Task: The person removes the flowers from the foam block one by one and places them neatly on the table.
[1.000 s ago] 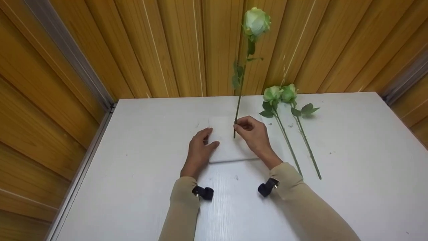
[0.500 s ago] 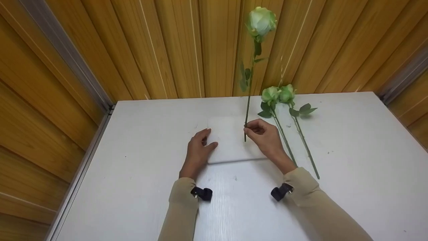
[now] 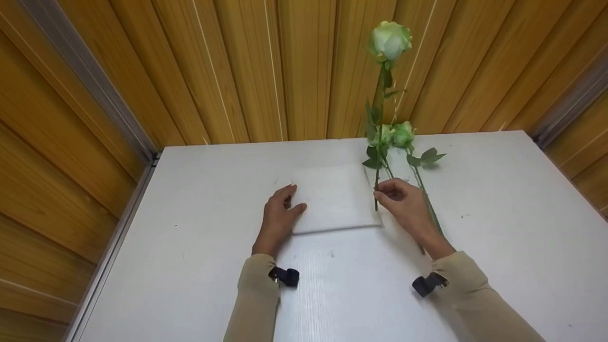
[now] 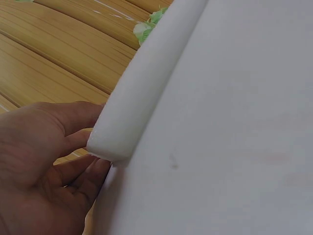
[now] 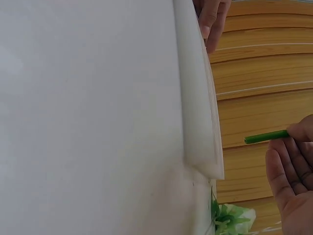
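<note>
A flat white foam slab [image 3: 336, 197] lies on the table before me. My left hand [image 3: 278, 218] rests at its left edge, thumb over the top and fingers along the side; the left wrist view shows the slab's near corner [image 4: 115, 137] against those fingers. Between thumb and fingertips, my right hand [image 3: 406, 206] pinches a pale green rose [image 3: 390, 40] low on its stem, holding it upright, bloom high. Its cut stem end [image 5: 264, 137] sticks out of the pinch in the right wrist view. That hand is just beyond the slab's right edge.
Two more green-white roses lie at the right, one bloom [image 3: 403, 134] with its leaves near the back edge, their stems partly hidden by my right hand. The white table [image 3: 213, 199] backs onto a wood-patterned wall [image 3: 237, 71], with another wall at the left.
My right hand has moved right and slightly nearer with the upright rose, from over the slab to past its right edge. My left hand has stayed at the slab's left edge.
</note>
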### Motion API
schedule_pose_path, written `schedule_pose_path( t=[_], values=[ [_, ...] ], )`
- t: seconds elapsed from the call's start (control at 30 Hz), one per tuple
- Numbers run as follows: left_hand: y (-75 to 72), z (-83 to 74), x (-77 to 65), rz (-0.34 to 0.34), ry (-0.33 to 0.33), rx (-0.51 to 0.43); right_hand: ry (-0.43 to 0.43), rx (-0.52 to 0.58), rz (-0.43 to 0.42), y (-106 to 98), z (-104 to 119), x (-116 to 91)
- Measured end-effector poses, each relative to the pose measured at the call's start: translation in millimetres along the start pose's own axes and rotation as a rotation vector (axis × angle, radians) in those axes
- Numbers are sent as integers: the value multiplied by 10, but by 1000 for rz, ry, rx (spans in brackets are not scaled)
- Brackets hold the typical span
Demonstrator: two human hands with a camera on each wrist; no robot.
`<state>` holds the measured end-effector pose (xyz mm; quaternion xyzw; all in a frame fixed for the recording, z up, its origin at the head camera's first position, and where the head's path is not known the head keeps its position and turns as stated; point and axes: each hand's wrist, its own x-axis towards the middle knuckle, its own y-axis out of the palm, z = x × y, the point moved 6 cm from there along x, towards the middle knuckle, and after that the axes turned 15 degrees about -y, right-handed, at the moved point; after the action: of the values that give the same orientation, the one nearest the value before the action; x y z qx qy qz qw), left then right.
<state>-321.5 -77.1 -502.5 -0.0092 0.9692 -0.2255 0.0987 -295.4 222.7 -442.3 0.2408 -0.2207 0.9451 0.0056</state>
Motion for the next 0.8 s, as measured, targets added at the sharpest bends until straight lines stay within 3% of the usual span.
schedule_pose_path(
  t=[0.27,0.53,0.8],
  values=[
    [8,5,8,4,-13,-3,36,-84,17,-296,-60,-139],
    [-2,-11,32,6,20,-15,64,-154,26,-603,-139,-276],
    [6,0,15,9,-8,-40,103,-235,33,-887,-246,-423]
  ],
)
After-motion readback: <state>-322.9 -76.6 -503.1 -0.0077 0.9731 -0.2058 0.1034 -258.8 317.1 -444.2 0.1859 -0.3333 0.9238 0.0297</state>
